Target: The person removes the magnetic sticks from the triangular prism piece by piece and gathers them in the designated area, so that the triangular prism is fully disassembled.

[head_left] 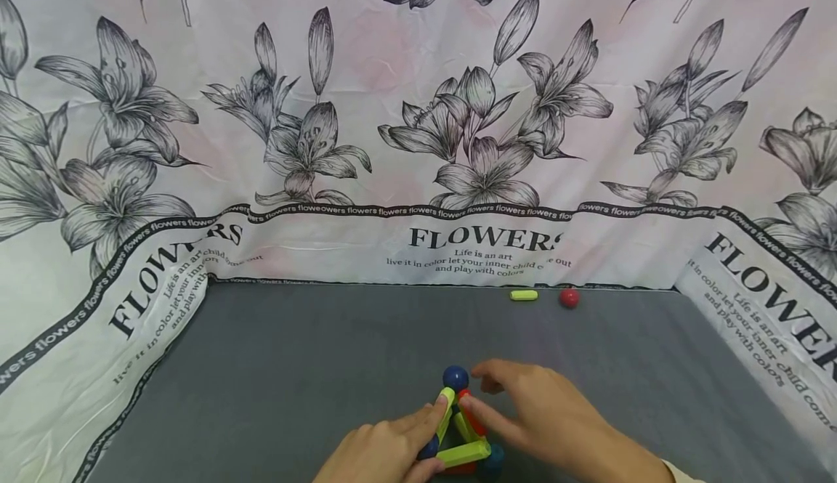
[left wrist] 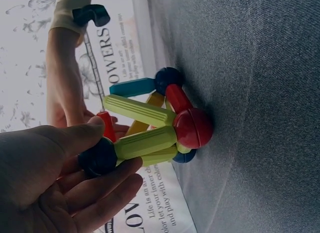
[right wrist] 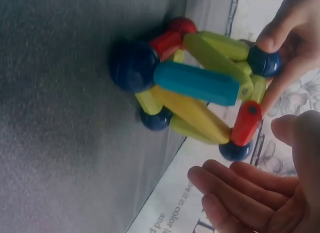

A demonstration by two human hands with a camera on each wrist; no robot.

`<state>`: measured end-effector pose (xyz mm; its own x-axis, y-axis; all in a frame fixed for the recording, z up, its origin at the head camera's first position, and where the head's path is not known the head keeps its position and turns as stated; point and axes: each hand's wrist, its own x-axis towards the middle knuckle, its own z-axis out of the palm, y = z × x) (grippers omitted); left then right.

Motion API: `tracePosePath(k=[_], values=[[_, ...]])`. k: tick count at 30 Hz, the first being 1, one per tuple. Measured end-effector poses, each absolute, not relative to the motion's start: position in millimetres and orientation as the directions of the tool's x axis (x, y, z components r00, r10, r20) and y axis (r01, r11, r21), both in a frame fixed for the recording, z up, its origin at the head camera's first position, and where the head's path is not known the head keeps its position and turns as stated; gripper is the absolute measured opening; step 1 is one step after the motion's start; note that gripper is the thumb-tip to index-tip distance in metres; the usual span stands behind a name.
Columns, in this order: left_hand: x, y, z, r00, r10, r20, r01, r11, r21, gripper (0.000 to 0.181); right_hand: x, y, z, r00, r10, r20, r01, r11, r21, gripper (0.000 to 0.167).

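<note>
Flower-printed cloth (head_left: 379, 141) hangs upright ahead of your hands, meeting the back of the grey desk (head_left: 275, 367). Your left hand (head_left: 386, 447) pinches a dark blue ball (left wrist: 97, 157) between thumb and fingers; that ball is one corner of a frame of rods and balls (right wrist: 197, 83), which stands on the desk between your two hands. From the pinched ball, a ridged lime rod (left wrist: 147, 142) runs away from your left hand to a red ball (left wrist: 194, 128) down at the desk.

Your right hand (head_left: 549, 410) grips nothing: its fingers are loosely bent, just beside the frame's far blue ball (head_left: 455, 377), and the right wrist view shows a gap between them and that ball. Just off your right thumb, a short red rod (right wrist: 245, 125) sits against the same ball. On your right hand's side of the frame, a teal rod (left wrist: 133, 87) reaches up from a low blue ball (right wrist: 132, 65), with a yellow rod (right wrist: 192, 113) slanting beside it.

Well beyond your right hand, near the cloth, lie a loose lime piece (head_left: 524, 295) and, just right of it, a loose red ball (head_left: 569, 298).
</note>
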<state>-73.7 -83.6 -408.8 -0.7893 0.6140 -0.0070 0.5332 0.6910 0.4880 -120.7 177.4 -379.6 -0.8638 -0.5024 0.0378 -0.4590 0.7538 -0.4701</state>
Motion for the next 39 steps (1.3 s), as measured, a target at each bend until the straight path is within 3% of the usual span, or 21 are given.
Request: tracePosePath(k=[8,17,25,39], values=[[-75,-83,-409,-0.789,0.614,-0.007,0.533,0.692,0.487,0.068,-114,173,-387,-0.841,-0.538,0.06,-0.496,0.721,-0.484,0.045],[-74,-82,-409,-0.794,0.608,0.0,0.525,0.686,0.504,0.066,-114,172,-389,-0.837,-0.547,0.002,-0.468,0.715,-0.519,0.043],[-74,-82,-408,-0.799,0.601,0.0,0.518,0.69,0.506,0.066,-113,172,-391,-0.827,-0.556,0.082,-0.521,0.705,-0.482,0.029],[-75,-82,-409,-0.796,0.605,-0.008,0.512,0.681,0.523,0.065,-117,178,-390,-0.825,-0.555,0.106,-0.536,0.709,-0.459,0.016]])
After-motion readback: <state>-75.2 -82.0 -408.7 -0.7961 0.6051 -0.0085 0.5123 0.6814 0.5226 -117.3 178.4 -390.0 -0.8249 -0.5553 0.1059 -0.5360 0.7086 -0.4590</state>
